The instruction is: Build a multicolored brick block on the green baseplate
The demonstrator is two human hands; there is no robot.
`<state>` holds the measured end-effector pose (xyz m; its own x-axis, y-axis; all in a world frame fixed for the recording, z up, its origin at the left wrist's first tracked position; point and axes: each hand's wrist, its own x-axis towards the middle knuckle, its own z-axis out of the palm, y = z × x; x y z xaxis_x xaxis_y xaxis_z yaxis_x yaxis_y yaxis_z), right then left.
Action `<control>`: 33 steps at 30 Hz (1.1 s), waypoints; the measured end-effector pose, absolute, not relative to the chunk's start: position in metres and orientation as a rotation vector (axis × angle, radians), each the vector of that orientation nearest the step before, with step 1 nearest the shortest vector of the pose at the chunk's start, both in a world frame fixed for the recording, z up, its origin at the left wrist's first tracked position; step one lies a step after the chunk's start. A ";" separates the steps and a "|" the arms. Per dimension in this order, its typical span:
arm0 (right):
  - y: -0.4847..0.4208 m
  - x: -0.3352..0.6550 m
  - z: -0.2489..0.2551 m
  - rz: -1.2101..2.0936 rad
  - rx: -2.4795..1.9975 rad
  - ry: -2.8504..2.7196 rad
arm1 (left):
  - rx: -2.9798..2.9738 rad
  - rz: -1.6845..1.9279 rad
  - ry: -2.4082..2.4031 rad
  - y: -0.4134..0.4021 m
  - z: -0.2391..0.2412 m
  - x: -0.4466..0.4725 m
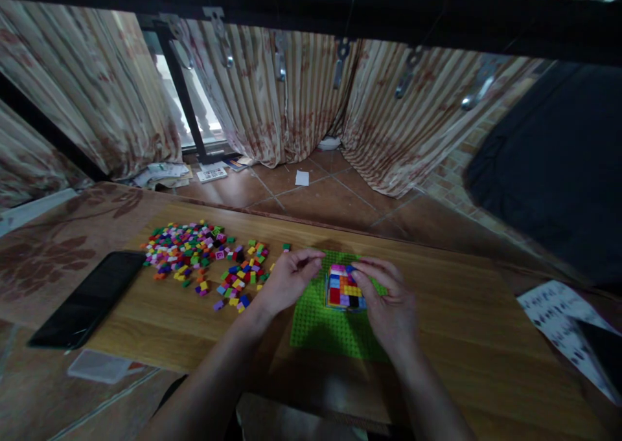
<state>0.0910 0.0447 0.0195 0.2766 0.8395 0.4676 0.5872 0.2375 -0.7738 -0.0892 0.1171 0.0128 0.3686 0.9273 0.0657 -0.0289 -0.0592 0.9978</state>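
Note:
A green studded baseplate (318,327) lies on the wooden board, and a block built of many-coloured bricks (335,295) stands on it. My right hand (389,298) reaches over the block's right side. Its thumb and index finger are closed on a small blue brick (350,269) at the block's far edge; whether the brick is pressed on there I cannot tell. Left of the block, above the baseplate's edge, is my left hand (291,276). Its thumb and index finger are drawn together, and anything between them is too small to make out.
Loose bricks lie left of my left hand in a large pile (179,247) and a smaller scatter (243,276). A black tablet (90,295) overhangs the wooden board (461,337) at left. A printed sheet (558,318) and dark device are at right. Curtains hang beyond.

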 end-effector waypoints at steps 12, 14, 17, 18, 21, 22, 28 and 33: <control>0.055 0.085 0.008 0.381 -1.453 -1.483 | 1.409 0.977 0.766 0.113 0.005 -0.075; 0.056 0.085 0.008 0.434 -1.452 -1.428 | 1.396 0.974 0.758 0.113 0.006 -0.076; 0.058 0.084 0.008 0.520 -1.435 -1.340 | 1.363 0.962 0.756 0.113 0.004 -0.075; 0.059 0.083 0.008 0.546 -1.426 -1.316 | 1.353 0.957 0.755 0.113 0.003 -0.075; 0.061 0.081 0.008 0.620 -1.414 -1.237 | 1.312 0.951 0.751 0.113 0.000 -0.073; 0.062 0.080 0.008 0.651 -1.414 -1.203 | 1.293 0.952 0.752 0.113 0.000 -0.072; 0.065 0.079 0.005 0.921 -1.412 -0.969 | 1.163 0.976 0.780 0.111 0.004 -0.066; 0.066 0.078 0.009 1.027 -1.383 -0.841 | 1.107 0.993 0.821 0.109 0.009 -0.063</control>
